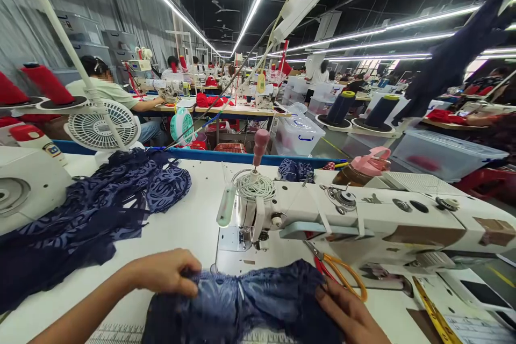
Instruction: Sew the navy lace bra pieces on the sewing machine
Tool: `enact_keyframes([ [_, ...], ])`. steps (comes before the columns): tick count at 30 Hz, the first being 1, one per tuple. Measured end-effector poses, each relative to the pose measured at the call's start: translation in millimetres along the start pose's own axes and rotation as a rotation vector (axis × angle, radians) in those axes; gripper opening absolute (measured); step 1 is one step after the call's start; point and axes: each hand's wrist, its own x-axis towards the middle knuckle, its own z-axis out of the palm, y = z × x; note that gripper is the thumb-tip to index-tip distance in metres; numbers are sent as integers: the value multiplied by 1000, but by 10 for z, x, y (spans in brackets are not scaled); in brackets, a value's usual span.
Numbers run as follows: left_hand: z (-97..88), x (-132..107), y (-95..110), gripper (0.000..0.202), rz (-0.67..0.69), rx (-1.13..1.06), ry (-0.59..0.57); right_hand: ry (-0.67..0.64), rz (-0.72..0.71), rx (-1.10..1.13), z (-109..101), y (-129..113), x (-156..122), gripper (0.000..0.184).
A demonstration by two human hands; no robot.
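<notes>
A piece of navy lace fabric [258,303] lies bunched on the white sewing table [189,226] in front of the needle. My left hand [169,271] grips its left edge with the fingers curled over the cloth. My right hand [346,314] presses on its right side with thumb and fingers closed on the fabric. The white sewing machine [363,220] stands just behind, its needle area [258,239] a short way beyond the fabric. Orange-handled scissors [338,271] lie on the machine bed beside my right hand.
A pile of navy lace pieces [92,209] covers the table's left side. A small white fan [102,126] stands behind it, a pink-lidded bottle [363,166] behind the machine. A yellow measuring tape [433,312] lies at right. Other workers sit at sewing stations beyond, with plastic bins [298,134].
</notes>
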Motion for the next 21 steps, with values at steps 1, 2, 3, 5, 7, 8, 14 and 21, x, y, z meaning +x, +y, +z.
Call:
enact_keyframes([
  [1,74,48,24,23,-2,56,154,24,-12,-78,-63,12,50,32],
  [2,210,99,60,23,-6,96,306,69,-56,-197,-98,4,91,29],
  [3,404,148,103,30,-2,140,454,126,-125,-323,-98,-22,117,27],
  [5,899,219,185,41,66,212,612,170,-333,-491,3,-112,120,26],
  [7,1358,235,231,33,229,292,629,49,-595,-511,194,-196,79,31],
  [8,1502,220,239,30,418,472,676,-51,-713,-512,291,-218,56,31],
  [14,949,58,273,57,730,719,313,-28,-619,-739,435,-178,108,34],
  [21,1258,260,218,51,749,752,642,-298,-294,-444,814,-564,493,20],
])
